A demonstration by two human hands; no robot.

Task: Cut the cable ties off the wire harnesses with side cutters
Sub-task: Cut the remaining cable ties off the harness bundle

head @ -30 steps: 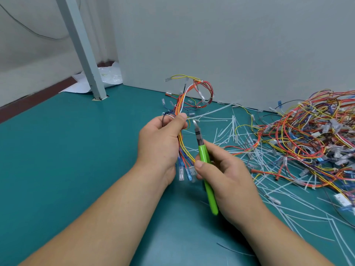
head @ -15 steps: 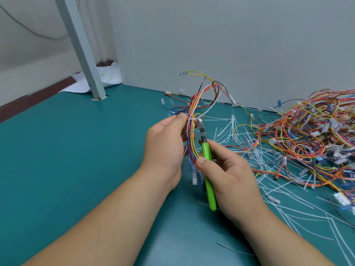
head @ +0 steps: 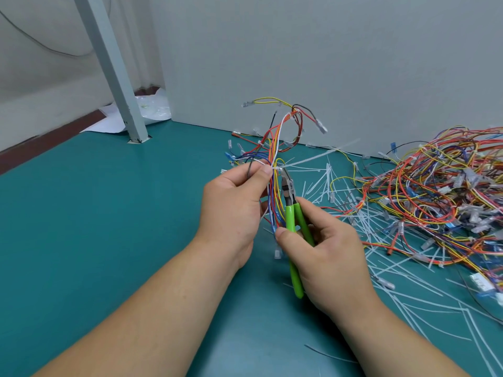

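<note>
My left hand (head: 234,205) grips a wire harness (head: 280,137) of red, yellow, blue and white wires, held upright above the table. A white cable tie (head: 278,168) wraps the bundle just past my left thumb. My right hand (head: 324,248) holds the green-handled side cutters (head: 294,219), handles spread a little. The cutter jaws (head: 285,174) sit at the cable tie, touching or almost touching it.
A large tangle of harnesses (head: 435,191) lies at the right. Cut white cable ties (head: 353,213) are strewn over the green table (head: 109,213) to the right of my hands. A grey post (head: 114,72) stands at the back left, a grey wall (head: 326,63) behind.
The harness has been lifted higher and turned upright. The cutters have moved up to the cable tie at my left thumb, and their handles have spread.
</note>
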